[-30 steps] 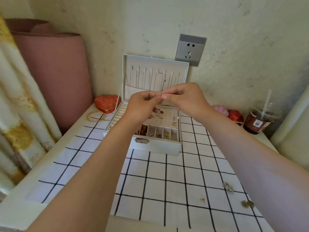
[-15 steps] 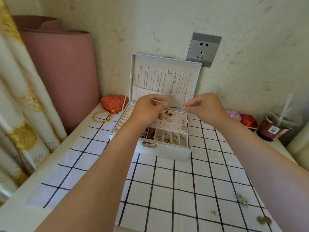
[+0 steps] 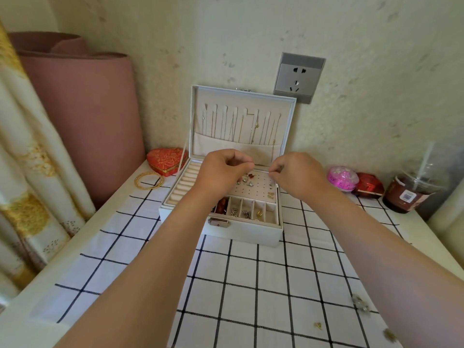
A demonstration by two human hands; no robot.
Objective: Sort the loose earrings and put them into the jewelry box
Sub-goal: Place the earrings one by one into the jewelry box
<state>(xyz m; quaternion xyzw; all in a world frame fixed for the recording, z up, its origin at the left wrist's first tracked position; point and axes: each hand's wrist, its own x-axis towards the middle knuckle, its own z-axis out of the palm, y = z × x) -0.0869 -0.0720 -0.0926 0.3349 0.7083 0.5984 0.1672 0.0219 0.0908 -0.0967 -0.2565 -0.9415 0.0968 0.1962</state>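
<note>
Left hand [image 3: 223, 172] hovers over the open jewelry box [image 3: 251, 232], thumb and forefinger pinching what I take to be an earring [image 3: 251, 164], though it shows only as a thin sliver. Right hand [image 3: 297, 173] is pinched likewise just beside it, on what I cannot tell. I'd keep both low over the holed panel [image 3: 256, 190], so a dropped piece lands inside. Loose earrings [image 3: 360, 303] lie on the checked cloth [image 3: 241, 285] covering the white surface [image 3: 32, 312]. Farther out are a heart box [image 3: 167, 159], bangles [image 3: 149, 180], a drink cup [image 3: 411, 194] and a wall socket [image 3: 298, 77].
</note>
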